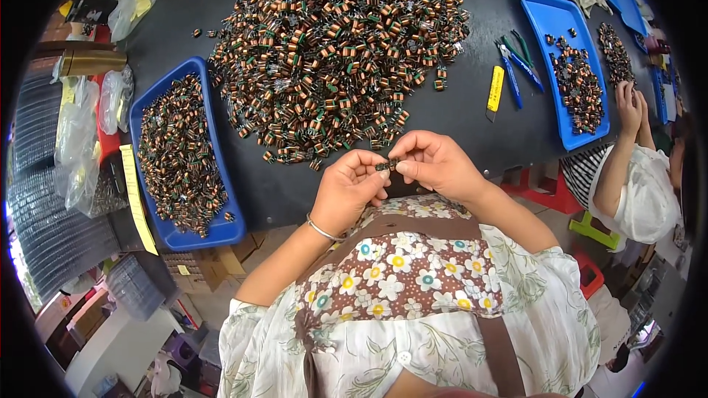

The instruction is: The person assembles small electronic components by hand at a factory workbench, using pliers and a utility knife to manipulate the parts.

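Note:
My left hand (pixel 351 186) and my right hand (pixel 436 165) meet at the near edge of the black table. Between their fingertips they pinch small copper-wound coils (pixel 386 166), dark with green bits; the fingers partly cover them, so I cannot tell exactly how many. Just beyond my hands rises a large heap of similar coils (pixel 339 51), with copper windings and thin metal leads. To the left, a blue tray (pixel 234 230) is filled with more of these coils.
Right of the heap lie a yellow utility knife (pixel 495 90) and blue-handled cutters (pixel 512 77). Past them stands another blue tray (pixel 574 142) with coils. A co-worker's hands (pixel 630 107) work at a small coil pile (pixel 613 51) at far right. Plastic bags (pixel 77 133) hang at left.

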The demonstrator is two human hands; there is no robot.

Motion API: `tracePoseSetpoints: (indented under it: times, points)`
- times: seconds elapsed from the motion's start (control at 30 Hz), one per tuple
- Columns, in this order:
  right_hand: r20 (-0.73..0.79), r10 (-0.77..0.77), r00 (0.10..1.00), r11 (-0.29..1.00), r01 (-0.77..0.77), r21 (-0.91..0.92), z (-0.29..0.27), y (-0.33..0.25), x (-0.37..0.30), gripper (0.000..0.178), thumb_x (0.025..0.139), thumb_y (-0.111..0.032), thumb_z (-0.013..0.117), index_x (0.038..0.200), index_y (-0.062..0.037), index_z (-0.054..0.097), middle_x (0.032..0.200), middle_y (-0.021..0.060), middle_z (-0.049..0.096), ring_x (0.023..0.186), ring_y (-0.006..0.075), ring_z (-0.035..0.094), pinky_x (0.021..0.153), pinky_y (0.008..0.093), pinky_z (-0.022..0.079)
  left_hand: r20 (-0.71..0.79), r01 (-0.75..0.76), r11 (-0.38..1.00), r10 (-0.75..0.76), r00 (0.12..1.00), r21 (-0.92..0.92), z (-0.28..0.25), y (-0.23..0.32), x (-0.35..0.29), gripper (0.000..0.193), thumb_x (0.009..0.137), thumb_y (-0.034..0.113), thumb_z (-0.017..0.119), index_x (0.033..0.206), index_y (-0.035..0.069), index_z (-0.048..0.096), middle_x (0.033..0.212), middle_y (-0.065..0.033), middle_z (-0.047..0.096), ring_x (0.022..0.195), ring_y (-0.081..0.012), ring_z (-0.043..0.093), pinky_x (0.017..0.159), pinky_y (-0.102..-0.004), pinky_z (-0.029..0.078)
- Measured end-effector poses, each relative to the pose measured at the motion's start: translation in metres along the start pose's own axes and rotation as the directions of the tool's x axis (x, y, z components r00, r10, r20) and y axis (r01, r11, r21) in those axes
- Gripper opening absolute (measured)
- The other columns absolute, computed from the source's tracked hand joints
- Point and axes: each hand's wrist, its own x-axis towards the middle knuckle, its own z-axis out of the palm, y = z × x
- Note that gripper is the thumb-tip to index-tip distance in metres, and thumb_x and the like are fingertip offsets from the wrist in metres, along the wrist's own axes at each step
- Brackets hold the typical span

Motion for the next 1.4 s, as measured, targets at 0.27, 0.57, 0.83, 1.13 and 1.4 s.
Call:
tracePoseSetpoints:
  times: [0.27, 0.57, 0.83, 1.13, 1.4]
  points:
    - [-0.081, -0.316, 0.945, 0.807, 0.223, -0.547, -0.007, 0.003, 0.01, 0.014, 0.083, -0.006, 0.061, 0.096, -0.0014, 0.064, 0.084, 0.0011, 0.056, 0.063, 0.0036, 0.048, 0.054, 0.0176, 0.039, -0.005, 0.036, 0.999, -0.036, 0.999, -0.02, -0.001, 0.0, 0.0, 0.013, 0.084, 0.005, 0.058, 0.095, 0.001, 0.054, 0.079, -0.0044, 0.06, 0.061, -0.0077, 0.057, 0.051, -0.0192, 0.047]
    - [0.023, -0.493, 0.87, 0.276, 0.182, -0.944, -0.013, -0.003, 0.019, 0.023, 0.072, -0.004, 0.066, 0.094, -0.0104, 0.062, 0.096, 0.0037, 0.054, 0.078, 0.0207, 0.06, 0.066, 0.0315, 0.049, -0.05, -0.003, 0.999, 0.006, 0.999, 0.053, -0.011, -0.002, 0.008, 0.023, 0.088, 0.006, 0.048, 0.11, 0.0, 0.05, 0.08, -0.0069, 0.06, 0.06, -0.0082, 0.054, 0.048, -0.0176, 0.043]
    - [0.008, -0.45, 0.893, 0.355, 0.187, -0.916, -0.023, -0.007, 0.003, 0.017, 0.072, -0.001, 0.064, 0.088, -0.0054, 0.06, 0.084, 0.0053, 0.055, 0.063, 0.0162, 0.055, 0.057, 0.0259, 0.046, 0.116, -0.01, 0.911, -0.042, 0.992, 0.411, 0.004, -0.001, 0.018, 0.037, 0.09, 0.007, 0.043, 0.127, -0.001, 0.041, 0.07, -0.0018, 0.059, 0.053, -0.0039, 0.048, 0.049, -0.017, 0.04]
    - [-0.029, -0.294, 0.955, 0.71, 0.198, -0.676, -0.009, -0.007, -0.01, 0.012, 0.076, -0.003, 0.063, 0.088, -0.0011, 0.062, 0.068, 0.0013, 0.058, 0.052, 0.003, 0.045, 0.05, 0.0202, 0.039, 0.076, -0.037, 0.971, 0.02, 0.997, 0.234, 0.013, -0.003, 0.011, 0.026, 0.086, 0.004, 0.054, 0.111, 0.001, 0.054, 0.075, -0.0014, 0.06, 0.056, -0.0035, 0.051, 0.048, -0.0168, 0.041]
    - [0.075, -0.527, 0.847, 0.329, 0.284, -0.901, -0.027, -0.002, 0.008, 0.02, 0.072, 0.002, 0.065, 0.091, -0.0038, 0.062, 0.092, 0.0055, 0.057, 0.065, 0.0106, 0.053, 0.057, 0.0224, 0.043, 0.021, 0.036, 0.996, -0.038, 0.999, 0.076, 0.004, -0.006, 0.005, 0.019, 0.084, 0.007, 0.059, 0.102, 0.001, 0.061, 0.079, -0.0033, 0.063, 0.057, -0.0029, 0.051, 0.048, -0.0155, 0.04]
